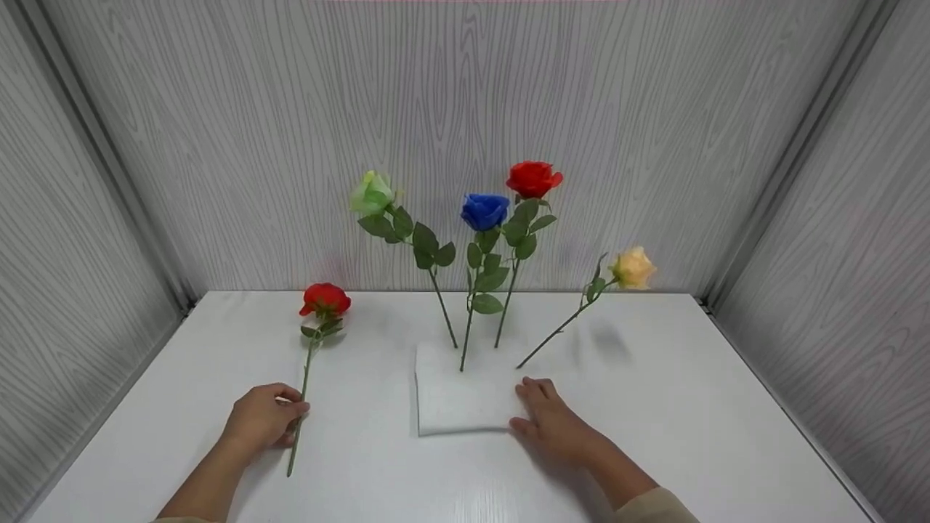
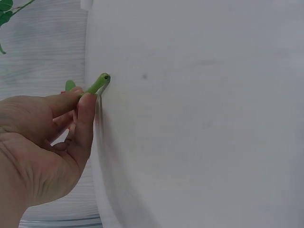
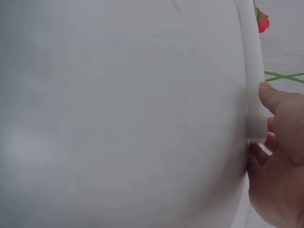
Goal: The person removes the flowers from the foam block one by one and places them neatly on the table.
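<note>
My left hand [image 1: 263, 418] pinches the green stem of a red rose [image 1: 325, 299] between thumb and fingers, over the left of the table. The bloom points away from me; the stem's cut end [image 2: 105, 77] shows beyond my fingertips in the left wrist view. At the middle, my right hand [image 1: 556, 421] holds the right front corner of a flat white block [image 1: 465, 410], thumb at its front edge. Stems of a pale green rose [image 1: 373, 194], a blue rose [image 1: 484, 211], another red rose [image 1: 534, 179] and a peach rose [image 1: 634, 268] rise from the block, the peach leaning far right.
The white tabletop [image 1: 363, 472] ends at a grey wood-grain back wall [image 1: 290, 145]. Side panels [image 1: 872, 254] close it in at left and right. Leaves and blooms of the standing roses spread above the block's rear half.
</note>
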A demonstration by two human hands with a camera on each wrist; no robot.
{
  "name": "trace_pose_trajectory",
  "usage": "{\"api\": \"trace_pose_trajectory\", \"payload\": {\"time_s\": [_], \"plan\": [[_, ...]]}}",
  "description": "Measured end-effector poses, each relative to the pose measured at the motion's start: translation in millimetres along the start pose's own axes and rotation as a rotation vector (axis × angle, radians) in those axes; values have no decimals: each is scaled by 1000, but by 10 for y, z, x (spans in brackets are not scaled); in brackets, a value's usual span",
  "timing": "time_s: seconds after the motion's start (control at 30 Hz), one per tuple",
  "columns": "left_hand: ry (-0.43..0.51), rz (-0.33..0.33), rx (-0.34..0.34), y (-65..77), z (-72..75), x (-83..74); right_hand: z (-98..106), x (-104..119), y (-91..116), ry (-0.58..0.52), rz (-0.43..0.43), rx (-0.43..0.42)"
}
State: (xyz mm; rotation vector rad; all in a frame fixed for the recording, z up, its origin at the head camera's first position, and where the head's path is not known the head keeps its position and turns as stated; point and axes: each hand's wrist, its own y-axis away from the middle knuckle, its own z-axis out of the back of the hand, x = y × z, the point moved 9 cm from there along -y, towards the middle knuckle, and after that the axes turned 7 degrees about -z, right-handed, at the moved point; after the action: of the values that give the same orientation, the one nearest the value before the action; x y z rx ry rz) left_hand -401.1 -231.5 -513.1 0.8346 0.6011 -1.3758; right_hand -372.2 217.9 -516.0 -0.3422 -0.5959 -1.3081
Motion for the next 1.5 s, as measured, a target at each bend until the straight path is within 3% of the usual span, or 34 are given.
{"api": "trace_pose_trajectory", "payload": {"time_s": [0.2, 0.33, 0.53, 0.7, 0.97, 1.13, 1.33, 1.5], "plan": [[30, 46, 21, -17, -26, 62, 6, 10, 1, -4, 5, 12], [27, 27, 11, -32, -34, 57, 37, 47, 21, -8, 18, 13], [-20, -7, -10, -30, -41, 44, 33, 62, 42, -13, -3, 18], [-75, -12, 27, -33, -63, -10, 18, 24, 25, -3, -38, 20], [-114, -6, 57, -39, -72, -83, 19, 13, 6, 0, -21, 20], [-148, -55, 23, 3, -85, -137, 7, -2, 12, -14, -18, 22], [-278, -136, -31, 50, -83, -247, 19, 33, 29, -25, -12, 29], [-306, -141, -51, 81, -76, -266, 16, 52, 31, -17, -10, 28]]}}
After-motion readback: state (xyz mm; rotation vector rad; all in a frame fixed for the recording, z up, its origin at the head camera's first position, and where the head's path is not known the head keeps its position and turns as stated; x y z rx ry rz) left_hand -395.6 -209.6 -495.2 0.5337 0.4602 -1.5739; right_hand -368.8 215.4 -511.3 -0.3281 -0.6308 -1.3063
